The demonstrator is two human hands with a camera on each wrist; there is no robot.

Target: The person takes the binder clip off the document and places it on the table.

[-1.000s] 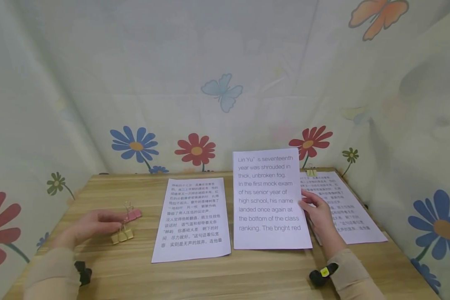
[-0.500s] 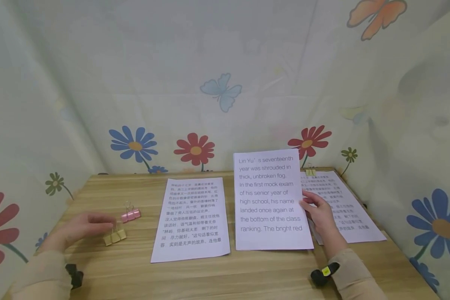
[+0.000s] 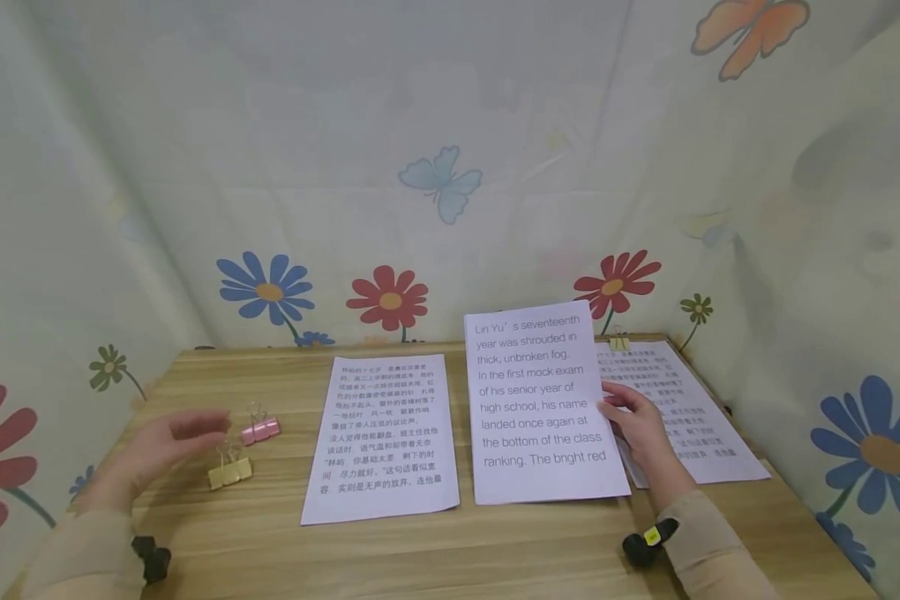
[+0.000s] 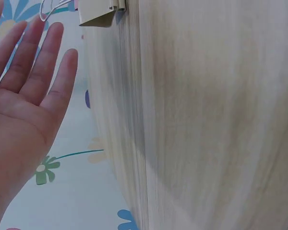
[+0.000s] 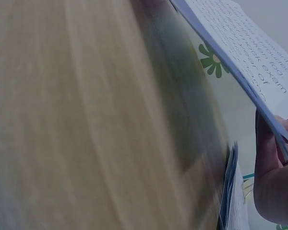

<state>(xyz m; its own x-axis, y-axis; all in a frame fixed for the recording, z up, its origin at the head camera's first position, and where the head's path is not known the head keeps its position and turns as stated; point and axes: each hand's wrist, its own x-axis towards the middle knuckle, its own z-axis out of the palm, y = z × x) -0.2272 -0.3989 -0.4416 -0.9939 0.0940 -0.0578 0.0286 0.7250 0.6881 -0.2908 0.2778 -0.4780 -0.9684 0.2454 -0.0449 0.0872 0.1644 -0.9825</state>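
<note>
My right hand pinches the right edge of a stack of paper printed in English, held tilted up above the table. In the right wrist view the stack shows several sheets' thickness, with fingers behind it. On the left, my left hand hovers with fingers extended and nothing in them. Just beside its fingertips stand a yellow binder clip and a pink binder clip, both with wire handles up. The left wrist view shows the open palm near the yellow clip.
A printed Chinese sheet lies at the middle of the wooden table. At the right, another Chinese stack, partly behind my right hand, carries a yellow binder clip on its top edge. A flowered curtain stands behind the table.
My left hand has drawn back to the left from the pink clip. The yellow clip has shifted slightly left and now stands apart from the hand. The English stack has tilted a little.
</note>
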